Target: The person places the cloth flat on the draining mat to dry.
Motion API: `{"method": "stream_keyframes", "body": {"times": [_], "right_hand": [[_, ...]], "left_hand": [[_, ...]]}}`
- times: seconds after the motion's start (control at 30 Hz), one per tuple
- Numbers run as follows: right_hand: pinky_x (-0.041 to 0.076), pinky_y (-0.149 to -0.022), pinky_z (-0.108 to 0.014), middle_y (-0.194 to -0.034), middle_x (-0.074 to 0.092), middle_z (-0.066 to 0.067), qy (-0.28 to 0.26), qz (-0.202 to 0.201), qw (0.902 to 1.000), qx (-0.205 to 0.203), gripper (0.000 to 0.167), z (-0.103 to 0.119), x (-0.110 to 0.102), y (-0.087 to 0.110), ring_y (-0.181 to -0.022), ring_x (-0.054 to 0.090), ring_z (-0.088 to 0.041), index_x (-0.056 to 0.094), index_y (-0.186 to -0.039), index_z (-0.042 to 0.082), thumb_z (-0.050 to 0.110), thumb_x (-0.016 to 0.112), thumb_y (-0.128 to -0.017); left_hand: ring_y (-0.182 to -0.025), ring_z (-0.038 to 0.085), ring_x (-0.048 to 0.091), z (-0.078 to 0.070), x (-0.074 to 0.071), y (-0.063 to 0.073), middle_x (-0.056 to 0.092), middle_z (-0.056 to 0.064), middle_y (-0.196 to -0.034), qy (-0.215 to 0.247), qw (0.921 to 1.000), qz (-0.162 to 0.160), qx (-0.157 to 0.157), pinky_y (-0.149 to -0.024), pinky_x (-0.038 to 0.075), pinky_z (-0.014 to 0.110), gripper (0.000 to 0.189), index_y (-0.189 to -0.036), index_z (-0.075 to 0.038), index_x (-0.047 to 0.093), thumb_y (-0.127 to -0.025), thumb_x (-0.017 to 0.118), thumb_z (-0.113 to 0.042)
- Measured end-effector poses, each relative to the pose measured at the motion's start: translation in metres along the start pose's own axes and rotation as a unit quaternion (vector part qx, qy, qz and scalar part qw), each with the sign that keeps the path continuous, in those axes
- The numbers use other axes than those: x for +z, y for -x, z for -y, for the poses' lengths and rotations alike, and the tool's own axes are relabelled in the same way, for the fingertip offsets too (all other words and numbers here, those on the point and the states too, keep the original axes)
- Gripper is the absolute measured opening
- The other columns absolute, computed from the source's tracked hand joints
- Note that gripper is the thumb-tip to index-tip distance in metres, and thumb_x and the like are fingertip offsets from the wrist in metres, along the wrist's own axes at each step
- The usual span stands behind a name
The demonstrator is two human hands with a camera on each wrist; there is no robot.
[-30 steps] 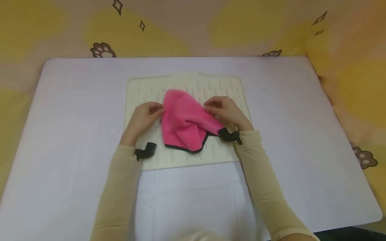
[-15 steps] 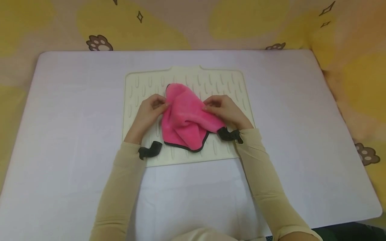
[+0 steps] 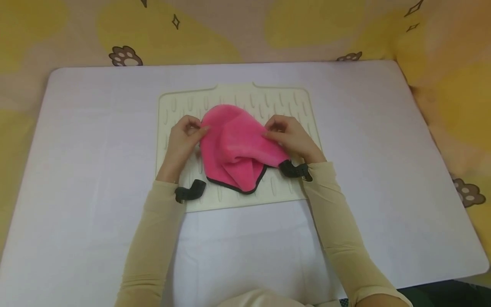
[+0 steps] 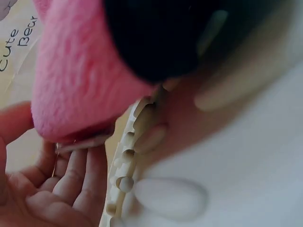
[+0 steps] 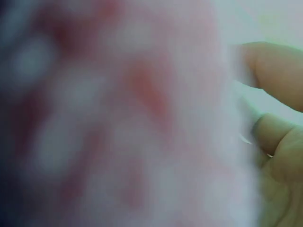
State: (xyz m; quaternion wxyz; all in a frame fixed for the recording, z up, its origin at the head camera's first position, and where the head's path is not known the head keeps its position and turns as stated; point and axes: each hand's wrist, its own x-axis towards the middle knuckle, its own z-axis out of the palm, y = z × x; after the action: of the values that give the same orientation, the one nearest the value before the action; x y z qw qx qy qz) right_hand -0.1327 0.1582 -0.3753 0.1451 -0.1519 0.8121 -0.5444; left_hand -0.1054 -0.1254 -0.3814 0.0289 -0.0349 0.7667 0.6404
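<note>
A pink plush cloth (image 3: 245,140) with black edging lies bunched over the cream ridged mat (image 3: 284,189), its top rounded and deep folds at its middle. My left hand (image 3: 182,140) pinches the cloth's upper left edge, thumb on top. In the left wrist view, the thumb (image 4: 16,120) meets the pink cloth (image 4: 80,80) and the other fingers lie under it. At the upper right edge, my right hand (image 3: 292,135) pinches the cloth between thumb and fingers. Blurred pink cloth (image 5: 142,118) fills most of the right wrist view, hiding the fingertips.
The mat rests on a white table (image 3: 88,170) with a raised tab at its far side. A yellow and beige curtain (image 3: 230,30) with paw prints borders the back and right. Black wrist cameras (image 3: 191,190) stick out from both sleeves near the cloth.
My left hand has come onto the cloth's edge and then drawn slightly left, widening the cloth's upper part. The right hand has shifted a little right and away, its edge moving along.
</note>
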Motion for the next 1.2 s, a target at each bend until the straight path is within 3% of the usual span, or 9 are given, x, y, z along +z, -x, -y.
{"method": "stream_keyframes", "body": {"times": [0.13,0.27,0.4,0.6,0.83,0.97,1.07,1.2], "right_hand": [[0.042,-0.065,-0.026,-0.077,0.061,-0.004,-0.009,-0.024,0.9996,-0.008,0.006,0.001,-0.005,0.002,-0.076,0.056,-0.020,0.065,-0.083,0.003,0.006,0.069,-0.083],[0.044,-0.067,-0.025,-0.075,0.062,-0.001,-0.029,-0.045,0.9985,-0.014,0.007,0.001,-0.012,0.003,-0.076,0.057,-0.018,0.066,-0.078,0.006,0.003,0.071,-0.082],[0.044,-0.069,-0.025,-0.074,0.062,0.002,-0.044,-0.080,0.9957,-0.015,0.011,-0.001,-0.023,0.007,-0.076,0.057,-0.017,0.068,-0.076,0.010,0.000,0.071,-0.081],[0.041,-0.071,-0.025,-0.073,0.064,0.005,-0.062,-0.136,0.9885,-0.022,0.015,-0.008,-0.039,0.011,-0.078,0.053,-0.017,0.071,-0.077,0.012,-0.003,0.069,-0.080],[0.040,-0.074,-0.024,-0.072,0.064,0.007,-0.047,-0.168,0.9847,-0.001,0.007,-0.011,-0.047,0.014,-0.080,0.053,-0.016,0.070,-0.078,0.006,0.000,0.069,-0.080],[0.040,-0.074,-0.024,-0.072,0.064,0.005,-0.066,-0.171,0.9831,0.000,0.015,-0.009,-0.048,0.014,-0.080,0.054,-0.016,0.070,-0.075,0.011,-0.003,0.069,-0.080],[0.040,-0.075,-0.025,-0.073,0.064,0.005,-0.070,-0.157,0.9852,-0.005,0.013,-0.006,-0.046,0.014,-0.081,0.054,-0.016,0.070,-0.076,0.010,-0.003,0.069,-0.080],[0.041,-0.076,-0.026,-0.078,0.064,0.002,-0.051,-0.105,0.9932,0.008,0.002,-0.003,-0.041,0.014,-0.082,0.055,-0.017,0.070,-0.084,0.006,0.004,0.070,-0.083]], "left_hand": [[-0.072,0.003,0.056,-0.001,-0.001,0.000,0.056,-0.002,-0.087,0.023,0.9996,-0.011,-0.007,-0.061,0.040,0.016,0.017,-0.093,-0.007,0.051,-0.087,0.067,-0.011],[-0.079,0.005,0.056,-0.001,-0.002,0.000,0.055,-0.001,-0.092,0.026,0.9995,0.006,-0.016,-0.066,0.041,0.017,0.025,-0.108,-0.003,0.054,-0.088,0.066,-0.012],[-0.085,0.009,0.056,-0.001,-0.002,0.000,0.060,0.001,-0.096,0.015,0.9979,0.049,-0.040,-0.074,0.045,0.020,0.041,-0.126,-0.001,0.054,-0.092,0.062,-0.023],[-0.085,0.013,0.058,0.000,-0.003,0.001,0.064,0.000,-0.095,0.003,0.9903,0.127,-0.055,-0.081,0.047,0.025,0.040,-0.121,0.002,0.059,-0.094,0.058,-0.028],[-0.085,0.015,0.061,0.000,-0.010,0.001,0.063,0.007,-0.100,-0.051,0.9800,0.185,-0.053,-0.087,0.044,0.029,0.040,-0.124,0.000,0.056,-0.093,0.060,-0.025],[-0.082,0.010,0.061,-0.003,-0.016,0.002,0.062,0.004,-0.098,-0.056,0.9860,0.150,-0.046,-0.081,0.044,0.024,0.040,-0.123,-0.001,0.056,-0.090,0.065,-0.020],[-0.077,0.007,0.059,-0.003,-0.020,0.001,0.062,-0.001,-0.093,-0.025,0.9961,0.078,-0.033,-0.071,0.044,0.019,0.031,-0.115,-0.004,0.061,-0.087,0.068,-0.016],[-0.070,0.007,0.056,-0.002,-0.023,-0.001,0.063,-0.004,-0.087,0.015,0.9996,0.010,-0.021,-0.063,0.043,0.016,0.020,-0.104,-0.010,0.064,-0.085,0.070,-0.012]]}}
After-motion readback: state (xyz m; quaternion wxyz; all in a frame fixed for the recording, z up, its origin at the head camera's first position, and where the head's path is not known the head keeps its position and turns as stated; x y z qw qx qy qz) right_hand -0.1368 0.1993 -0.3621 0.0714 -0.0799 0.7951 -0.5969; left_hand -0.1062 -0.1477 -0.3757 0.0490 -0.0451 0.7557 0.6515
